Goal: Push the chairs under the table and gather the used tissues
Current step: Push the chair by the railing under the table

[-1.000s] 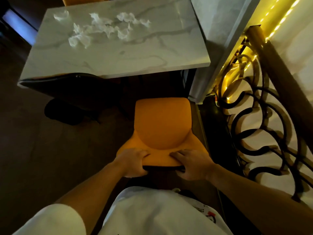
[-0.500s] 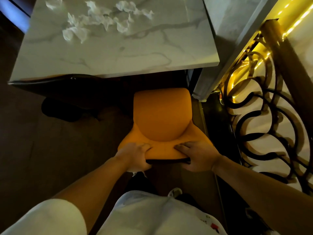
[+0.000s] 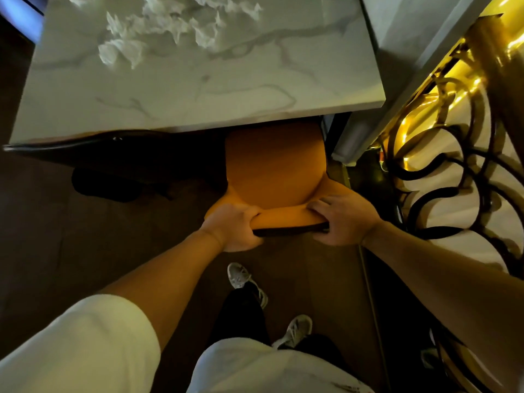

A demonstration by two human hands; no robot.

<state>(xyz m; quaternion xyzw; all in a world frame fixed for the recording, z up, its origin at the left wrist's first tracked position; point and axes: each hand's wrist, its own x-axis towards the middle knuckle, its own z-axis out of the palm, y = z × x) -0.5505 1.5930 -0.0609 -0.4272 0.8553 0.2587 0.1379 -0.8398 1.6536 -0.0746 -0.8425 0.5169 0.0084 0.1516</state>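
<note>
An orange chair (image 3: 273,168) stands at the near edge of the marble table (image 3: 198,89), its seat front hidden under the tabletop. My left hand (image 3: 234,226) grips the left end of the chair's backrest. My right hand (image 3: 343,219) grips the right end. Several crumpled white tissues (image 3: 158,26) lie scattered on the far part of the tabletop. A dark chair (image 3: 93,150) sits to the left, tucked under the table, with only its back edge showing.
A marble pillar (image 3: 397,52) stands right of the table. A lit, scrolled metal railing (image 3: 453,171) runs along the right side. My feet in pale sneakers (image 3: 241,276) stand on the dark wooden floor behind the chair.
The orange chair has slid forward with both hands on its backrest; its seat front now lies under the table edge. I have stepped closer to the table.
</note>
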